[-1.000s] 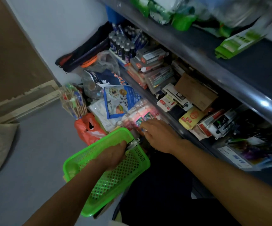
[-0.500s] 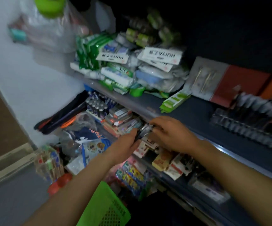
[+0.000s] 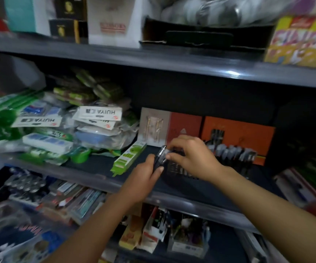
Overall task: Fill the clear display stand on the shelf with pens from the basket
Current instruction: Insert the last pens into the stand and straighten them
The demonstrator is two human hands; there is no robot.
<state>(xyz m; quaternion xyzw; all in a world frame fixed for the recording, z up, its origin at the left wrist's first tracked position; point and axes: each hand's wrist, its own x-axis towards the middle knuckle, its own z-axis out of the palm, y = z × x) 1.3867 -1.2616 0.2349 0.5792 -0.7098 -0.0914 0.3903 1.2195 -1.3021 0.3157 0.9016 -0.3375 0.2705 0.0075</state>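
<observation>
Both hands have risen to the display stand (image 3: 229, 154), left hand (image 3: 144, 177) and right hand (image 3: 193, 154) each clamped on one pen bundle (image 3: 160, 156).

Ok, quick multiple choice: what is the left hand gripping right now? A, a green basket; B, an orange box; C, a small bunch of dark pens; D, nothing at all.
C: the left hand is closed around a small bunch of dark pens over the middle shelf, while the right hand pinches at their top ends beside the clear display stand.
</observation>
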